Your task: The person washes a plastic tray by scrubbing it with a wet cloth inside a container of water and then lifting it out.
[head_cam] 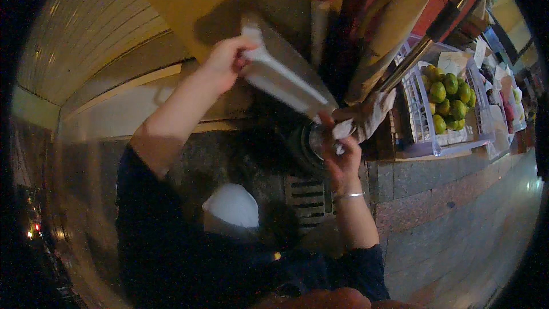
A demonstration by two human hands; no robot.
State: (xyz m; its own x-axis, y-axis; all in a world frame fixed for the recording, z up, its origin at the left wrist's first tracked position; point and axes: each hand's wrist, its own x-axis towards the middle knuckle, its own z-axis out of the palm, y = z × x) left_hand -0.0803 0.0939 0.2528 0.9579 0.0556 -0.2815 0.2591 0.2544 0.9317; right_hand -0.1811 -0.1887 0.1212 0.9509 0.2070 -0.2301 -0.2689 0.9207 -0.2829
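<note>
A pale, thin strip of sheet material [285,75], blurred and possibly plastic, stretches diagonally between my two hands. Its upper end is pinched in the fingers of my left hand [227,64], in front of a yellow panel. My right hand [344,159], lower and to the right, grips a crumpled white bit [343,129] at the lower end. Blur hides whether this bit belongs to the same sheet. A silvery bracelet [354,195] circles my right wrist. Just behind the right hand is a dark round container [305,141], partly hidden.
At right, a clear plastic crate [437,148] holds several green-yellow round fruits [450,90] and a card with writing. A metal pole [405,71] slants beside it, with a striped cloth [375,116] at its foot. Below lie a slotted drain grate [306,197] and paving [450,201].
</note>
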